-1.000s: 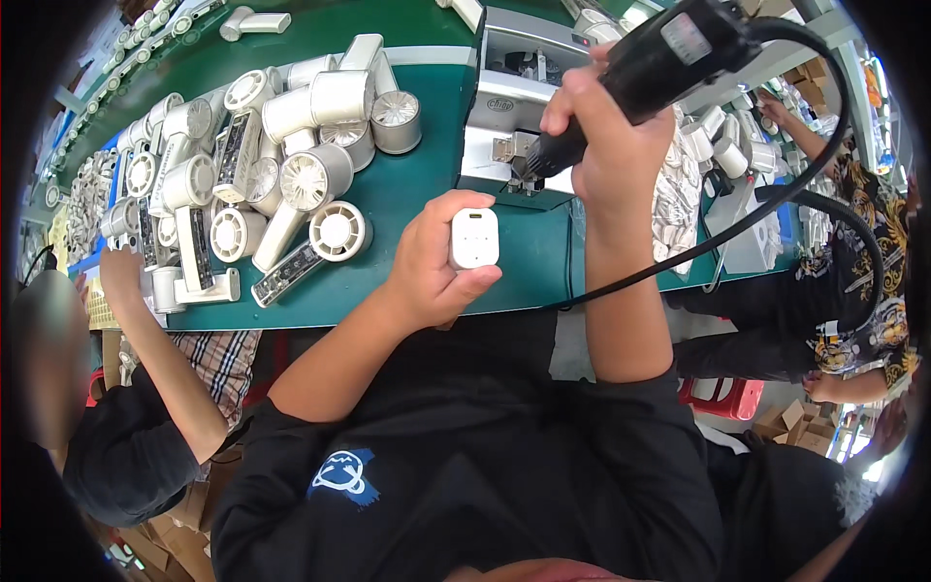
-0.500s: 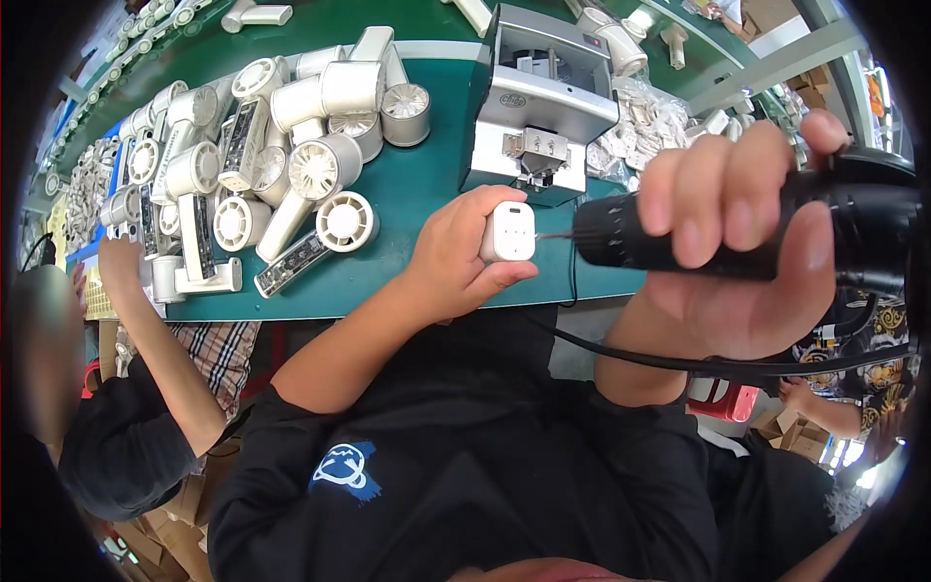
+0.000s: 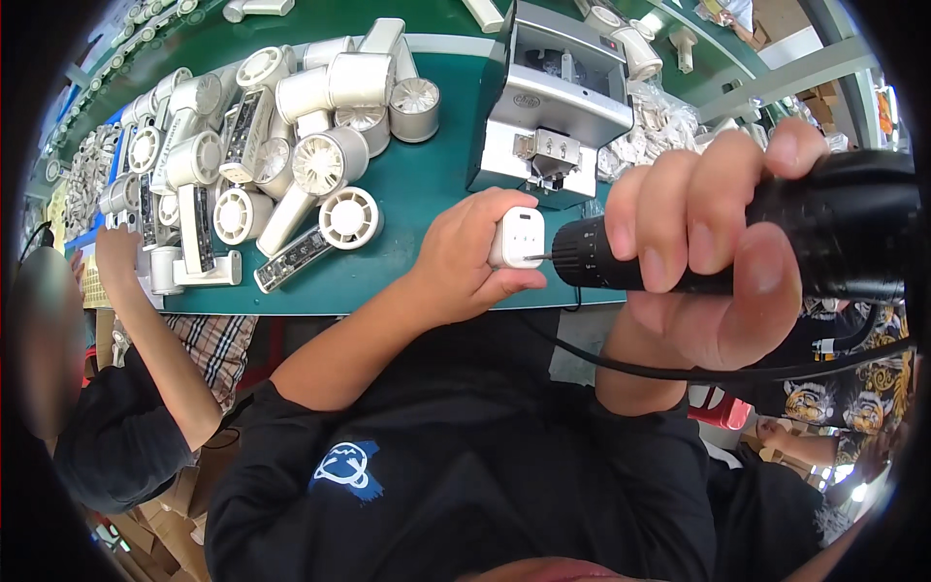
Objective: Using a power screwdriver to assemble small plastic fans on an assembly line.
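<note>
My left hand is closed round a white plastic part, whose squarish end face carries a dark slot and a few small holes; the rest is hidden in my palm. My right hand is wrapped round a black electric screwdriver, held nearly level. Its thin bit reaches the lower part of the white end face and appears to touch it. A black cord runs below the tool.
A grey screw feeder stands just beyond my hands on the green table. White handheld fans are heaped at left, some with exposed circuit boards. Bagged white parts lie behind the tool. A co-worker's arm reaches in at left.
The screwdriver has moved left and slightly down, bringing its bit from beside the white part onto its end face. My left hand keeps its hold, shifted slightly right. The view has shifted a little.
</note>
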Available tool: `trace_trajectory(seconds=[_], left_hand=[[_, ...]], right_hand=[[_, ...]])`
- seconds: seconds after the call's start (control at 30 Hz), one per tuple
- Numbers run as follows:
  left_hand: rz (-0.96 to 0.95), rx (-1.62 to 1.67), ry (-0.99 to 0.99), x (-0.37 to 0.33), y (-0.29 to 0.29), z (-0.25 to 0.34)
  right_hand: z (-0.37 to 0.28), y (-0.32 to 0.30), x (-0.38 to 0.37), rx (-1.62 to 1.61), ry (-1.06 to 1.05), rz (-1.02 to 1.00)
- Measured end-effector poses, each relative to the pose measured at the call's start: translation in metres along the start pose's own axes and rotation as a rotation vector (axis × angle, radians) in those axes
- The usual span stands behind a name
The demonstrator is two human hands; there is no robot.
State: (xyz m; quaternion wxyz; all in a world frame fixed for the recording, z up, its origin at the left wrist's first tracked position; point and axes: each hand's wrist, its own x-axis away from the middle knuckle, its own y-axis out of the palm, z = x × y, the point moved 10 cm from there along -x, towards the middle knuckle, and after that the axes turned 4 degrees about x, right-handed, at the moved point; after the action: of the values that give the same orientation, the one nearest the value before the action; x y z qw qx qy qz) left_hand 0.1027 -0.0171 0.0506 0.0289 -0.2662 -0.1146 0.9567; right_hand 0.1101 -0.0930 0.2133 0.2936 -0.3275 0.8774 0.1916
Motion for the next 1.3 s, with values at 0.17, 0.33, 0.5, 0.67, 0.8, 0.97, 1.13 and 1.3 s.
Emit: trace_trajectory(seconds=[0.17, 0.33, 0.5, 0.67, 0.8, 0.97, 1.13, 1.3], left_hand=[[-0.003, 0.048, 0.008, 0.000, 0.004, -0.001], [-0.024, -0.063, 0.031, -0.003, 0.006, 0.008], [-0.015, -0.041, 0.036, -0.004, 0.004, 0.005], [-0.039, -0.040, 0.015, -0.006, 0.007, 0.007], [-0.038, -0.092, 0.031, -0.005, 0.006, 0.009], [-0.052, -0.067, 0.063, -0.023, -0.017, 0.062], [0.117, -0.283, 0.141, -0.144, -0.112, 0.112], [0.129, -0.681, -0.412, -0.249, -0.207, -0.035]], right_hand=[[-0.006, 0.001, 0.002, 0.006, -0.044, -0.004], [-0.003, -0.005, 0.006, 0.042, 0.000, 0.020], [-0.003, -0.008, 0.008, 0.003, -0.021, 0.030], [-0.005, -0.011, 0.009, 0.011, -0.027, 0.030], [-0.005, -0.010, 0.010, 0.006, -0.033, 0.026], [-0.064, -0.057, 0.005, -0.071, -0.324, 0.034], [-0.027, -0.131, 0.003, 0.441, 0.031, 0.335], [-0.001, -0.132, -0.015, 0.134, 0.104, 0.101]])
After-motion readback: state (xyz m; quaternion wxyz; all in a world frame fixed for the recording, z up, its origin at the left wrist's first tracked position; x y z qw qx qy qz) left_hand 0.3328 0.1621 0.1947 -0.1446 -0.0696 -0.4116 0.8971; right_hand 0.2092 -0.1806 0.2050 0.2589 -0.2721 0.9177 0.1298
